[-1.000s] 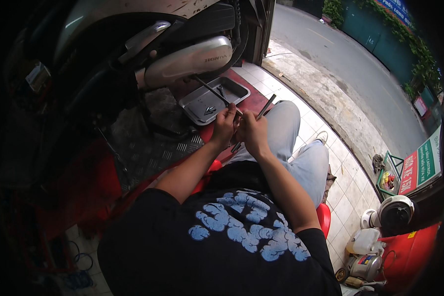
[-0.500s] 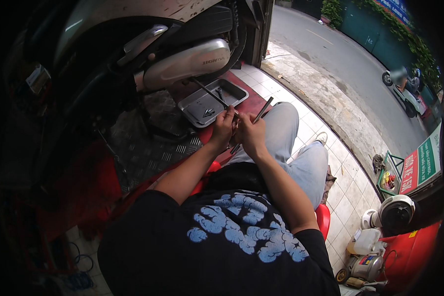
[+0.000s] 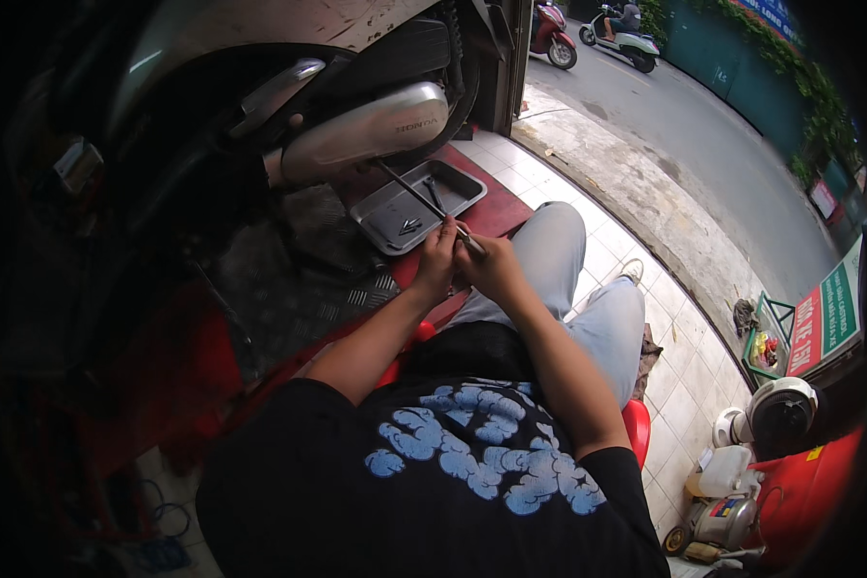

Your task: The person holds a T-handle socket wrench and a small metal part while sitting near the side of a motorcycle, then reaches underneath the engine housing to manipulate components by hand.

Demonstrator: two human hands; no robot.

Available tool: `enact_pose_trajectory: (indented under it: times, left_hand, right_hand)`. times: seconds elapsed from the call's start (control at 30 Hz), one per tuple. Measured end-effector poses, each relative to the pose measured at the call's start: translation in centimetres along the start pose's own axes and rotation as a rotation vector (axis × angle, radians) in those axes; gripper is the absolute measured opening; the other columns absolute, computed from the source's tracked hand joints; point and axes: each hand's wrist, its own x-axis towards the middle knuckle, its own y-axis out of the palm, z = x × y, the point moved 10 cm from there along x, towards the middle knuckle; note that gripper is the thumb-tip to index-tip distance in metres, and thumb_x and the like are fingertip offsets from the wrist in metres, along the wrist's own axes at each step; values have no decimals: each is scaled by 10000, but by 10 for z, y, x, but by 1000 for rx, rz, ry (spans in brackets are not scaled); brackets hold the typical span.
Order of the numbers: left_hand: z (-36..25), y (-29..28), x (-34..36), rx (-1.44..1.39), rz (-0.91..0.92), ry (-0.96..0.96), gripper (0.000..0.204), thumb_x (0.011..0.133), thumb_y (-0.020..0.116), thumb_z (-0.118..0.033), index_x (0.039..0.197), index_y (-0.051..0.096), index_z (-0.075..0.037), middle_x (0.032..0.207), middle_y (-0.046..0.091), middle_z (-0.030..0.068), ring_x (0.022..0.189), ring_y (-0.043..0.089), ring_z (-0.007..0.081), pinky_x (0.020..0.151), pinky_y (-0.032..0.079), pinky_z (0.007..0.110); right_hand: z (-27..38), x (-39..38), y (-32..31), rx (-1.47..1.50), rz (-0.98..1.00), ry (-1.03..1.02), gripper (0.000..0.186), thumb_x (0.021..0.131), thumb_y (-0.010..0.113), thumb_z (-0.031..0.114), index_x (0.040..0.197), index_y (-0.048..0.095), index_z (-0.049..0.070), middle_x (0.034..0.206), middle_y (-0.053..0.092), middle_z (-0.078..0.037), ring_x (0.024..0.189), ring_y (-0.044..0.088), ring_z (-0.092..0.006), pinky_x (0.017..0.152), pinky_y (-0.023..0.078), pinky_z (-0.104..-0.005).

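Note:
My left hand [image 3: 435,265] is closed around the near end of a T-handle wrench [image 3: 410,191]. Just to its right, my right hand [image 3: 496,265] grips the wrench's crossbar, whose end pokes out above the fingers. The slim shaft runs away to the upper left, over a metal tray [image 3: 360,210], and its tip meets the lower edge of the silver cover [image 3: 371,130] on a scooter. Exactly what the tip sits on is too small to make out. Inside the tray lie several dark bolts [image 3: 410,227] and a longer dark tool [image 3: 432,191].
The tray stands on a red platform [image 3: 496,197] beside a metal tread plate [image 3: 328,299]. White floor tiles [image 3: 679,385] run along the right. A fan [image 3: 780,414], a plastic jug [image 3: 727,472] and a small tank [image 3: 722,520] stand at lower right. Scooters pass on the street.
The crossbar has turned: it slanted across my right hand before and now points along toward the shaft. My right hand has shifted slightly. On the street, different scooters are in view.

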Motion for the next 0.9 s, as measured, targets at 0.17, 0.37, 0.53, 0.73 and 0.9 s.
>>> enact_pose_trajectory:
  times: [0.17,0.37,0.53,0.73,0.9]
  left_hand:
    - [-6,5,0,31,-36,-10,429,1029,396,-438,921,575,-63,663,503,-34,499,416,43,445,339,211]
    - [-4,9,2,133,193,96,373,1006,507,-358,803,603,-60,581,489,-39,455,404,25,406,304,204]
    - [16,-9,12,-116,139,36,232,986,513,-185,866,636,-30,579,507,-32,461,418,3,417,309,179]
    - [-5,10,-1,-90,218,-4,450,970,553,-411,1036,661,21,525,391,-77,442,312,4,427,278,181]
    - [-31,7,-3,-176,192,135,470,970,548,-417,1058,656,32,511,347,-72,437,289,20,443,257,195]
  right_hand:
    - [10,-3,-11,118,-25,79,153,853,583,150,809,631,11,661,649,-140,607,668,-267,583,501,-350]
    - [32,-3,-23,-347,-151,-199,145,855,607,129,941,620,13,754,600,-95,696,584,-252,662,463,-345]
    - [128,-33,-48,-582,-360,-436,382,790,657,210,1153,601,106,763,553,-141,720,548,-276,677,435,-384]
    - [50,-50,-11,-30,356,4,493,793,602,136,1284,601,86,628,573,-156,556,542,-272,587,438,-402]
    - [-7,-41,-40,-294,214,216,557,798,575,79,1352,527,53,671,607,-145,594,572,-213,629,467,-311]
